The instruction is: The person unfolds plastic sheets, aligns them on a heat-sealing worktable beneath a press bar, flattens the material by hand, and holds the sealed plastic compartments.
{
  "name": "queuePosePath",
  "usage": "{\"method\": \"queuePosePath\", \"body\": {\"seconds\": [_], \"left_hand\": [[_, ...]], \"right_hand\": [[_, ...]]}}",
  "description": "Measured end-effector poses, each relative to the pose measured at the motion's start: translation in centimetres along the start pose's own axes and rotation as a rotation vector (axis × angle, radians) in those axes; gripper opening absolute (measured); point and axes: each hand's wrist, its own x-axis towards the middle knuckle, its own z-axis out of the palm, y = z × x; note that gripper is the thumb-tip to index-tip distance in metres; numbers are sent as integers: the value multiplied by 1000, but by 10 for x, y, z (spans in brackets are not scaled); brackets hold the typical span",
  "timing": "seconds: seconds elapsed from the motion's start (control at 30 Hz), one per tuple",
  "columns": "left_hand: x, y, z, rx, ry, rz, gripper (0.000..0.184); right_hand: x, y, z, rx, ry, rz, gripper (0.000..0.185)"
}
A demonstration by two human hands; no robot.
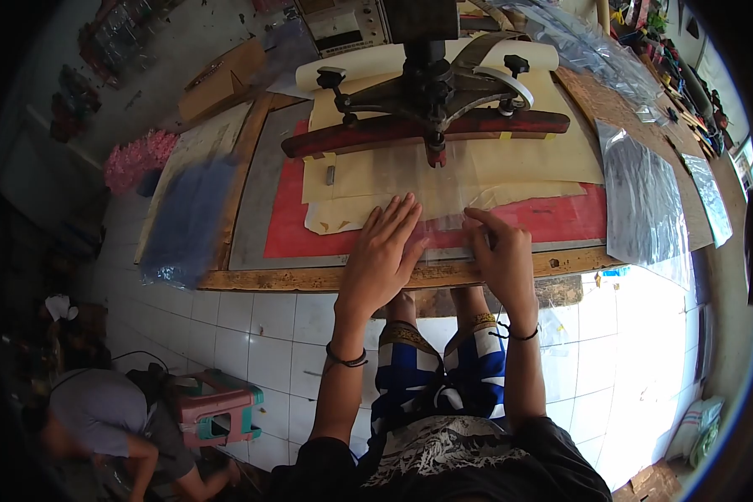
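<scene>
I have both hands at the front of the desk (pixel 293 279), over a clear plastic sheet (pixel 443 188) that lies on the cream backing sheet (pixel 527 167) and reaches beneath the red press bar (pixel 510 124). The step in hand looks to me like smoothing and squaring it. My left hand (pixel 385 251) lies flat with its fingers extended, grip released, by the sheet's left side. My right hand (pixel 504 251) is half curled at the right edge; I cannot tell whether that grip pinches the film. The next move, I judge, calls for even, light pressure and fingertips well clear of the bar.

Under the backing is a red mat (pixel 552 217). The bar and its black bracket (pixel 431 92) overhang the far part, limiting my reach. A small grey block (pixel 330 175) rests left of the sheet; loose plastic sheets (pixel 644 192) drape over the right side.
</scene>
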Motion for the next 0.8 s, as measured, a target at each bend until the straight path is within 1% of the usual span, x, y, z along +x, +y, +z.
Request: {"method": "queuePosePath", "body": {"seconds": [0.2,0.3,0.4,0.5,0.7,0.8], "left_hand": [[1,-1,0,3,2,0,53],[-1,1,0,0,0,-1,53],[-1,-1,1,2,3,4,53],[-1,-1,1,0,5,2,53],[-2,-2,3,-1,4,1,53],[-2,-3,3,-7,12,15,53]], "right_hand": [[0,-3,-2,-25,-5,2,24],[0,2,0,-16,21,-52,24],[-2,-4,-3,-12,2,16,24],[-2,3,1,-10,33,-37,23],[-2,1,-1,-48,26,-46,23],[-2,3,0,1,35,-46,23]]}}
